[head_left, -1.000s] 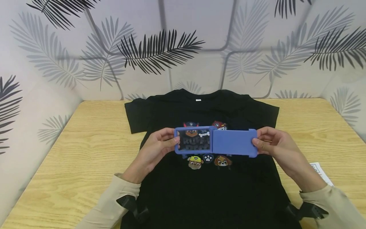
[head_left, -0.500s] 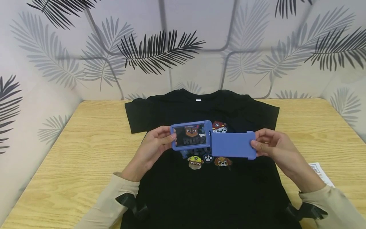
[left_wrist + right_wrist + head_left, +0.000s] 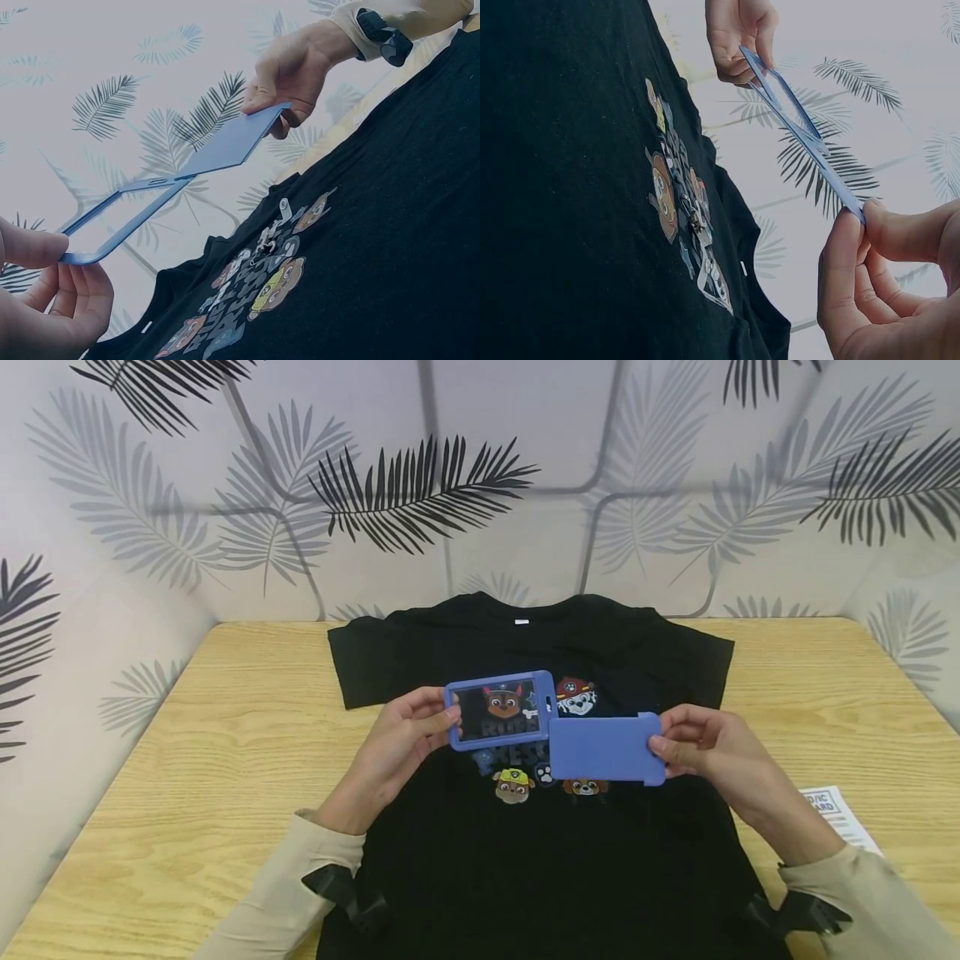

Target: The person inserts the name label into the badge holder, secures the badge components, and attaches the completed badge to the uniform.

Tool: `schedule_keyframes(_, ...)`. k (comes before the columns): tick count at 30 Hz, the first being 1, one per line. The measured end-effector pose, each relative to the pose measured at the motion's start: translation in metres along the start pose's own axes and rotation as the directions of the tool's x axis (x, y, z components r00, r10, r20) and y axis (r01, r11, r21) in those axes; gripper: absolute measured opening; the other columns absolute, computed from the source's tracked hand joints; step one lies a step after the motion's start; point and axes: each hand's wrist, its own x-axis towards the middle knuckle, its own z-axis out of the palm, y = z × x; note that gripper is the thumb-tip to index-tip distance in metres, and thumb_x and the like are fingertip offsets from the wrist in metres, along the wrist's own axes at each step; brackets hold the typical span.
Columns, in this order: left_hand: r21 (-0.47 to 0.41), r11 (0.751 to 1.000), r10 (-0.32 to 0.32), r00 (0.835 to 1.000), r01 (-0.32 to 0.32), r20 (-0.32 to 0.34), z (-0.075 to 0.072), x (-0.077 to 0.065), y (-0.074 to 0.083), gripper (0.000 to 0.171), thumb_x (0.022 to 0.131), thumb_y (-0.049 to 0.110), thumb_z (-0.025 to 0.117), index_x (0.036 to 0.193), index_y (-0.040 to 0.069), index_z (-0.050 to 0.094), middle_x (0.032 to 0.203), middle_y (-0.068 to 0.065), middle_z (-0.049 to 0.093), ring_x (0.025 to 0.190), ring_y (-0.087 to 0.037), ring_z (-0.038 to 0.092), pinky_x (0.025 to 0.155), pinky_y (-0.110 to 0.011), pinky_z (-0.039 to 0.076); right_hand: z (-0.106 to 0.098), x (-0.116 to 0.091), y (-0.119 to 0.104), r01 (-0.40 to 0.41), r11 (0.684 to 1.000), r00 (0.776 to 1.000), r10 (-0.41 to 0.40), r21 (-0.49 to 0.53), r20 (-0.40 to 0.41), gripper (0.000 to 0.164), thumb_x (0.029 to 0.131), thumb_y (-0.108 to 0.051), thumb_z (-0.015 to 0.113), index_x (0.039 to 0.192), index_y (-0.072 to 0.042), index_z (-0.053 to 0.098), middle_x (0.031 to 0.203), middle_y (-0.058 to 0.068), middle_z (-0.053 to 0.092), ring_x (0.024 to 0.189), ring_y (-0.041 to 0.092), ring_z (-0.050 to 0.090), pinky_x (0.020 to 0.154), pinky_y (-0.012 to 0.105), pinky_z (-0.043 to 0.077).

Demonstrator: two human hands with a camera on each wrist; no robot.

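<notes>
My left hand [image 3: 408, 735] pinches the outer end of a blue card holder frame [image 3: 498, 747] with a see-through window and a slot at its inner end. Between thumb and fingers, my right hand [image 3: 708, 743] pinches the flanged end of a flat solid blue cover [image 3: 600, 748]. The cover's inner end lies right at the frame's lower inner corner, and the two overlap there in the left wrist view. Both parts are held up over a black T-shirt [image 3: 540, 868] printed with cartoon dog heads. Through the window, part of the print shows.
The T-shirt lies spread on a wood-grain table [image 3: 217, 752]. A white printed card [image 3: 843, 818] lies at the right, partly behind my right wrist. Leaf-patterned cloth [image 3: 480, 485] stands behind the table and along its sides.
The cover has slid down and left with my right hand, out of line with the frame. My left hand has raised the frame slightly, moved it left and tilted it. More of the card shows.
</notes>
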Motion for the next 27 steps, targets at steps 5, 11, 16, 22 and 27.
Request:
schedule_keyframes(5,-0.014,1.000,0.015,1.000,-0.015,0.001,0.0000,-0.0005,0.0007,0.011,0.095,-0.001,0.056,0.099,0.008,0.062,0.085,0.000,0.064,0.079,-0.013,0.058,0.078,-0.026,0.051,0.0001,0.0004,0.0022,-0.023,0.998,0.999,0.021,0.056,0.035,0.006,0.093,-0.006,0.062,0.097,-0.009,0.061,0.085,-0.003,0.066,0.073,0.013,0.063,0.066,0.025,0.054)
schedule_keyframes(11,-0.022,1.000,0.019,1.000,-0.020,-0.018,-0.0005,-0.0004,-0.0002,0.012,0.095,-0.002,0.055,0.100,0.007,0.061,0.086,-0.001,0.064,0.079,-0.013,0.058,0.078,-0.026,0.051,0.0007,0.0004,0.0037,-0.028,0.998,0.998,0.025,0.058,0.049,0.005,0.093,-0.006,0.063,0.097,-0.009,0.061,0.086,-0.003,0.066,0.072,0.013,0.063,0.066,0.025,0.054)
schedule_keyframes(16,-0.024,0.999,0.033,0.999,-0.033,-0.027,-0.0010,0.0003,-0.0012,0.011,0.095,-0.002,0.055,0.101,0.005,0.061,0.085,-0.001,0.064,0.080,-0.013,0.058,0.078,-0.026,0.051,0.0015,0.0013,0.0048,-0.046,0.997,0.997,0.043,0.062,0.063,0.005,0.092,-0.006,0.064,0.095,-0.009,0.061,0.081,-0.003,0.067,0.069,0.012,0.062,0.064,0.025,0.055)
schedule_keyframes(22,-0.026,0.999,0.046,0.998,-0.047,-0.032,-0.0011,0.0009,-0.0019,0.010,0.095,-0.002,0.054,0.101,0.004,0.060,0.085,-0.001,0.064,0.079,-0.012,0.059,0.077,-0.025,0.050,0.0027,0.0029,0.0060,-0.069,0.995,0.994,0.062,0.072,0.086,0.010,0.090,-0.007,0.066,0.096,-0.002,0.060,0.079,-0.002,0.066,0.066,0.012,0.062,0.062,0.025,0.055)
schedule_keyframes(27,-0.023,0.999,0.047,0.998,-0.048,-0.039,-0.0012,0.0012,-0.0021,0.011,0.095,-0.002,0.054,0.104,0.002,0.059,0.085,0.001,0.063,0.080,-0.013,0.058,0.079,-0.025,0.051,0.0032,0.0029,0.0070,-0.085,0.995,0.992,0.080,0.050,0.095,0.013,0.091,-0.007,0.066,0.098,0.001,0.058,0.080,0.001,0.065,0.066,0.014,0.062,0.062,0.026,0.055)
